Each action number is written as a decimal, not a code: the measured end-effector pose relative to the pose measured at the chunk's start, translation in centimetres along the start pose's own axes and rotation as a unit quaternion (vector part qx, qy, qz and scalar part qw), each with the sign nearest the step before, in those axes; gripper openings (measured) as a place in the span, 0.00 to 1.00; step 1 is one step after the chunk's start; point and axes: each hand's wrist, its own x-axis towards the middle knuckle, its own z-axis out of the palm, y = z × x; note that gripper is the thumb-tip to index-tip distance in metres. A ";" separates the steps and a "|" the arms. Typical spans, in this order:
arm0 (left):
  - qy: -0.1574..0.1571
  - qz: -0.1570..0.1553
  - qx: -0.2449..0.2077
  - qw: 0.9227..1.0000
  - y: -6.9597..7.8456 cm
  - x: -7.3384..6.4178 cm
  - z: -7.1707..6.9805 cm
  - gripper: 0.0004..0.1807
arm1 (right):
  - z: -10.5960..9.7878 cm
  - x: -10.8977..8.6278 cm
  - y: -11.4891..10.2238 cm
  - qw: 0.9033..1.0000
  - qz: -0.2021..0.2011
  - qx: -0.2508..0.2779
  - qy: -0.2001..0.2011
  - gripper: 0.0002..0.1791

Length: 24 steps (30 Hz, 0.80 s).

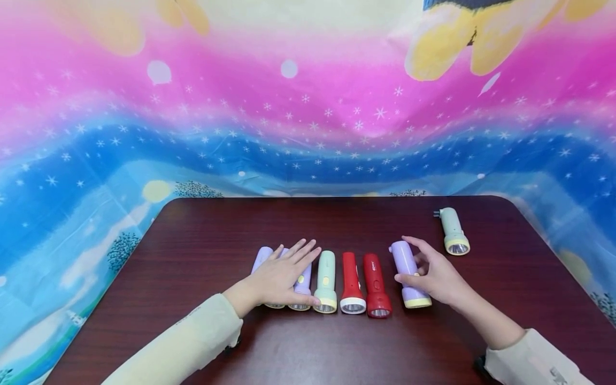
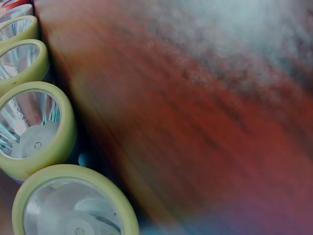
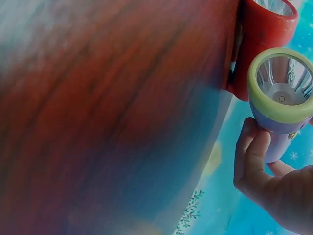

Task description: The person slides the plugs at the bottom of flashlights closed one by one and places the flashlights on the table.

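Note:
My right hand (image 1: 435, 274) grips a purple flashlight (image 1: 405, 260) with a yellow rim, thumb on the near side and fingers around the far side. In the right wrist view the held flashlight (image 3: 275, 111) shows its lens end, beside a red flashlight (image 3: 266, 29). Fingers spread and straight, my left hand (image 1: 274, 279) lies across several purple flashlights (image 1: 302, 287), partly hiding them. Its thumb reaches the lens end of a green flashlight (image 1: 326, 267). Yellow-rimmed lens ends (image 2: 68, 132) line up in the left wrist view; the left hand is out of that view.
Between the hands lie a red flashlight with a white rim (image 1: 351, 274) and an all-red flashlight (image 1: 374, 274). Another green flashlight (image 1: 451, 223), its plug prongs out, lies at the back right of the dark wood table (image 1: 298, 353). A patterned cloth (image 1: 308, 117) hangs behind.

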 end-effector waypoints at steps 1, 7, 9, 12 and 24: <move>-0.001 0.000 -0.001 1.000 0.0 0.0 0.0 0.59 | 0.1 0.0 0.0 1.000 0.005 -0.003 -0.004 0.50; -0.005 0.002 -0.001 1.000 -0.1 0.2 0.0 0.59 | 0.5 0.0 0.1 0.999 0.021 -0.020 -0.017 0.49; -0.005 0.002 -0.001 1.000 -0.1 0.2 0.0 0.59 | 0.6 0.1 0.1 0.999 0.017 -0.024 -0.018 0.49; -0.007 0.002 -0.003 1.000 -0.1 0.2 0.0 0.58 | 0.8 0.2 0.2 0.999 0.015 -0.030 -0.021 0.49; -0.007 0.009 -0.002 1.000 -0.1 0.2 -0.1 0.57 | 1.3 0.8 0.5 0.998 0.021 -0.040 -0.042 0.48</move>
